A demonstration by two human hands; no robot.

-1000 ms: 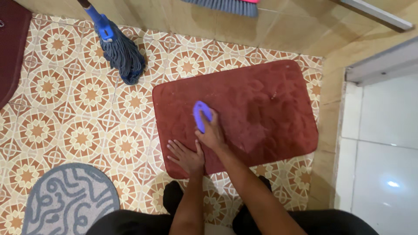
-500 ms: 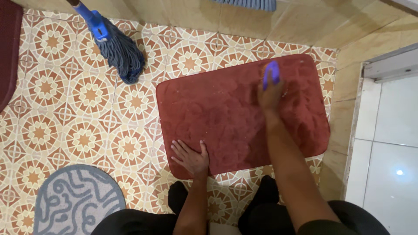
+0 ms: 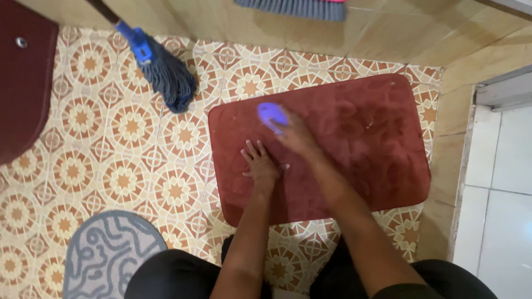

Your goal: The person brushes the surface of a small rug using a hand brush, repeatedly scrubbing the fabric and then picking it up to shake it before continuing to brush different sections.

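Purple brush point(image 3: 272, 115): now near red mat's point(image 3: 360, 166) far-left corner, moved from far-right; long axis blurred, cannot tell. Right hand point(image 3: 296, 135) fingers grip it. Left hand point(image 3: 260, 166) flat, fingers spread, shifted inward from near-left edge.

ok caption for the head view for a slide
Right hand scrubs a dark red floor mat with a purple brush; left hand steadies it.

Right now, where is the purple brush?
In the head view, the purple brush is in the right hand, on the upper-left part of the red mat, just above the left hand.
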